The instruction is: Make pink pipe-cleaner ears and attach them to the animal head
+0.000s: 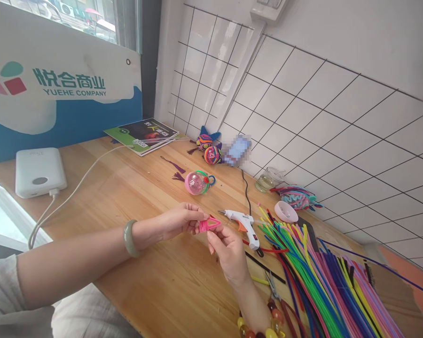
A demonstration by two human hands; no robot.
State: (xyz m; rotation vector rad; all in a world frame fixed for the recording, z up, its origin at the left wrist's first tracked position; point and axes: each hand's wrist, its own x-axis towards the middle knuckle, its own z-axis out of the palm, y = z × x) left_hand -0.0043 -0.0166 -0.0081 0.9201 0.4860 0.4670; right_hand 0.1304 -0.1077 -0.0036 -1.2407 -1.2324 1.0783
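Over the wooden table, both my hands pinch a small bundle of folded pink pipe cleaner [209,225]. My left hand [183,219], with a green bangle on its wrist, grips the bundle's left side between thumb and fingers. From the right, my right hand [227,249] closes its thumb and fingertips on the other end. Just beyond lies a clear plastic ball [196,183] wrapped in pink and green pipe cleaner, with a red spot on it. A white hot glue gun [242,226] with an orange trigger rests right of my hands.
Many coloured pipe cleaners [317,277] spread across the right side, with scissors [273,286] beside them. Finished wrapped balls [211,152], a glass jar [269,179] and a pink bowl [285,211] stand along the wall. A power bank [40,172] and booklets [144,134] sit left.
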